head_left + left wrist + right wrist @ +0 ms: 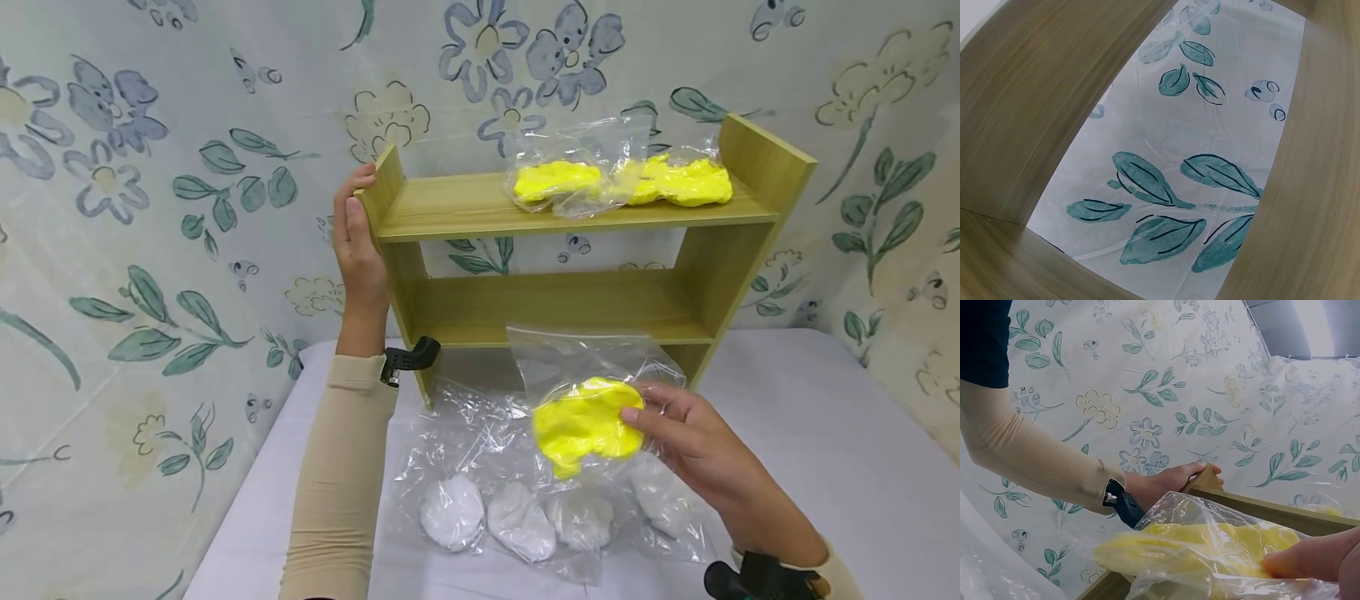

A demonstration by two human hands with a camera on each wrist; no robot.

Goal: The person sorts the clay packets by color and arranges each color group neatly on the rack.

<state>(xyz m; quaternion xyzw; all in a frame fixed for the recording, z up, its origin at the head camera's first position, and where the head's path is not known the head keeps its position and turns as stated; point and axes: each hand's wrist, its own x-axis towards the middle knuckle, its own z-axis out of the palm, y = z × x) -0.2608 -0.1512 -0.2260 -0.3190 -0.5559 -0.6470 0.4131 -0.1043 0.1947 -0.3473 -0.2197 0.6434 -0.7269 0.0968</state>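
Observation:
My right hand point(697, 442) pinches a clear zip bag holding a flattened yellow clay-like lump point(588, 421), thumb on the front. In the right wrist view, the same yellow lump point(1222, 544) shows through crinkled plastic beside my thumb point(1310, 559). With my left hand point(362, 258) I grip the upper left side panel of a small wooden shelf point(577, 218), fingers over its edge. The left wrist view looks between the shelf's boards point(1297, 187) at patterned cloth behind. On the top board, toward the right, lie bagged yellow lumps point(558, 181).
Several clear bags with white lumps point(453, 512) lie on the white-covered table point(817, 433), in front of the shelf and below the held bag. The shelf's middle board point(555, 308) bears nothing visible. Floral cloth point(187, 250) hangs close behind the shelf.

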